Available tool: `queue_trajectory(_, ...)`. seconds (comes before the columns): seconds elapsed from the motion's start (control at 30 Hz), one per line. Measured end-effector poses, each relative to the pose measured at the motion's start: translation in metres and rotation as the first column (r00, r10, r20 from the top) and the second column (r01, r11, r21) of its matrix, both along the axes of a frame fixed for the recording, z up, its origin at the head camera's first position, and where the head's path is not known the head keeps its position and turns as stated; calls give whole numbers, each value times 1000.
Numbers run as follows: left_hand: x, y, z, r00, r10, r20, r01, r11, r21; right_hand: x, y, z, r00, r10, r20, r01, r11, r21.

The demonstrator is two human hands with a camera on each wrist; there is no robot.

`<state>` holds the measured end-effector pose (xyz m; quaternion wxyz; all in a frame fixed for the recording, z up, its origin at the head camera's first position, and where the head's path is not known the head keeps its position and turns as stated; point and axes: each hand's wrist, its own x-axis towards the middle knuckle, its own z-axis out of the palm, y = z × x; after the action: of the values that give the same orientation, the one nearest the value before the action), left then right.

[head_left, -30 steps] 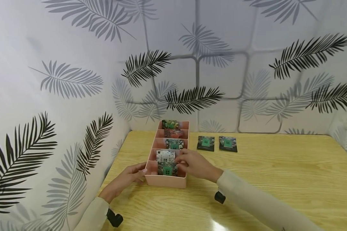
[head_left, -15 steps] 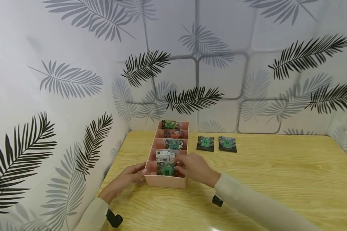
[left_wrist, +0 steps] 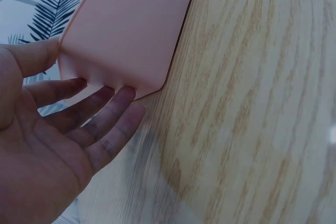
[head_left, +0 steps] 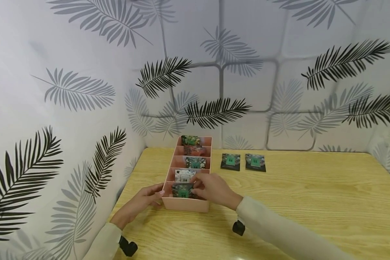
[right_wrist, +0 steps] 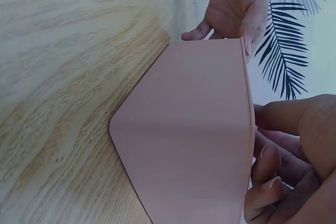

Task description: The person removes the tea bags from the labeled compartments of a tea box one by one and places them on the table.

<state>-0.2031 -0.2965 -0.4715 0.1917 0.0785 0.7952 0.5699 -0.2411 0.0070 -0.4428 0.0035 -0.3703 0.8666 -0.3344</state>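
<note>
A long pink divided box (head_left: 186, 205) stands on the table, with a row of compartments holding small printed sachets. My left hand (head_left: 142, 202) holds its near left corner, thumb at the rim and fingertips against the outer wall, as the left wrist view shows. Over the right side of the nearest compartment, my right hand (head_left: 214, 189) pinches the right edge of a dark sachet with a green label (head_left: 181, 190). A white sachet (head_left: 184, 176) sits one compartment behind. In the right wrist view the box wall hides that hand's fingertips (right_wrist: 268, 163) in part.
Two dark sachets with green labels, a left one (head_left: 230, 161) and a right one (head_left: 255, 162), lie flat right of the box. Farther compartments hold a dark sachet (head_left: 195, 163), a red one (head_left: 194, 150) and a green-yellow one (head_left: 190, 140). A leaf-patterned wall (head_left: 237, 133) borders the wooden table (head_left: 299, 202).
My right hand has shifted left, and the dark sachet in the nearest compartment has slid left with it. My left hand stays at the box corner.
</note>
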Motion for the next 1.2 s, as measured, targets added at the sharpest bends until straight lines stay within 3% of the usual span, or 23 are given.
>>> queue_trajectory(0.2,0,0,-1,1000,0,-10,0,1000,3,-2,-4,-1,997,73,-28,-72,997,17)
queue_trajectory(0.43,-1,-1,-1,1000,-5,-9,5,1000,4,2,0,-1,992,82,-94,-80,996,28)
queue_trajectory(0.77,0,0,-3,1000,-3,-14,3,1000,-4,-2,9,-3,999,18,-41,-20,999,-34)
queue_trajectory(1.2,-1,1,-5,1000,3,-15,-3,1000,-5,-13,31,13,995,-89,-44,81,985,-152)
